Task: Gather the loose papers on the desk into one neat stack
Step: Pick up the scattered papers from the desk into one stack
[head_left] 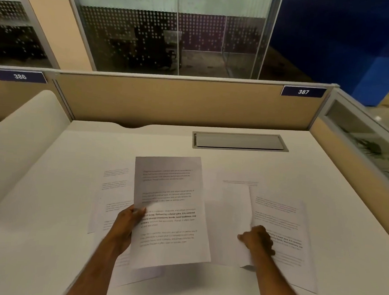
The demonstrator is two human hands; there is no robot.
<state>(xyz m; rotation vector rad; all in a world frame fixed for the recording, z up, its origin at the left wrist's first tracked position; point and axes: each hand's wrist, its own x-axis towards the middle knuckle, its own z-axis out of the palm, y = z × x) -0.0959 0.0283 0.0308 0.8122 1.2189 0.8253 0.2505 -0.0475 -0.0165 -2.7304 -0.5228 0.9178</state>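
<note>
Printed white sheets lie spread over the white desk [59, 184]. My left hand [126, 225] grips one printed sheet [171, 205] by its left edge and holds it lifted above the desk. Beneath and left of it lie more sheets [114, 194], partly hidden. My right hand [257, 239] pinches the left edge of another printed sheet [280, 227] on the right, lifting that edge. A pale sheet [227, 218] lies flat between the two hands.
A grey cable hatch [240, 141] is set into the desk behind the papers. Tan partition panels [180, 100] close the back and right side. A white curved divider [21, 135] stands at the left.
</note>
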